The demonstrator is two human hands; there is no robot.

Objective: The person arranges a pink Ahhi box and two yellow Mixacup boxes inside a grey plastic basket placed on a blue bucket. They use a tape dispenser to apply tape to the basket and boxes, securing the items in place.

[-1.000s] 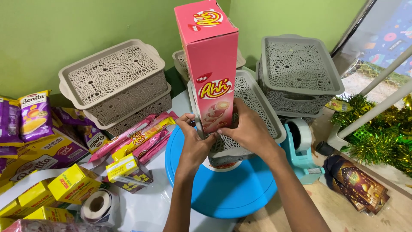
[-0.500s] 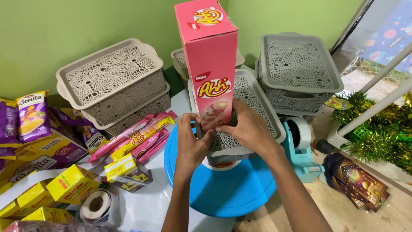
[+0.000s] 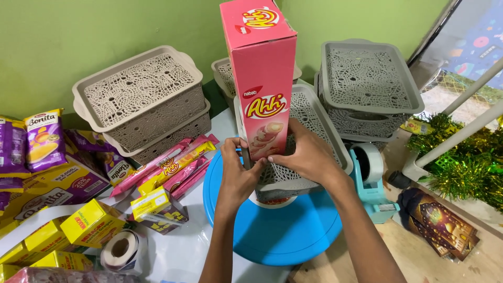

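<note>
Head view: both hands are closed around the foot of a tall pink box [image 3: 260, 78], which stands upright inside a grey basket [image 3: 319, 131]. The left hand [image 3: 238, 170] grips the box's near left edge, fingers curled. The right hand [image 3: 306, 154] wraps the right side, thumb across the printed front. The step in hand looks like seating the box on end in the basket. Steadying it calls for keeping it plumb and its base flat on the basket floor, since it stands tall and narrow and could tip.

The basket rests on a round blue stand [image 3: 285, 230] just under the wrists. Left of the left hand lie long pink packets [image 3: 175, 165], small yellow boxes [image 3: 91, 225] and a roll of tape [image 3: 120, 250] on a white tabletop [image 3: 178, 251]. Beyond the hands, more grey baskets [image 3: 141, 99] are stacked against a green wall [image 3: 78, 36]. Right of the right hand sit a teal tape dispenser [image 3: 372, 183] and green tinsel [image 3: 466, 167].
</note>
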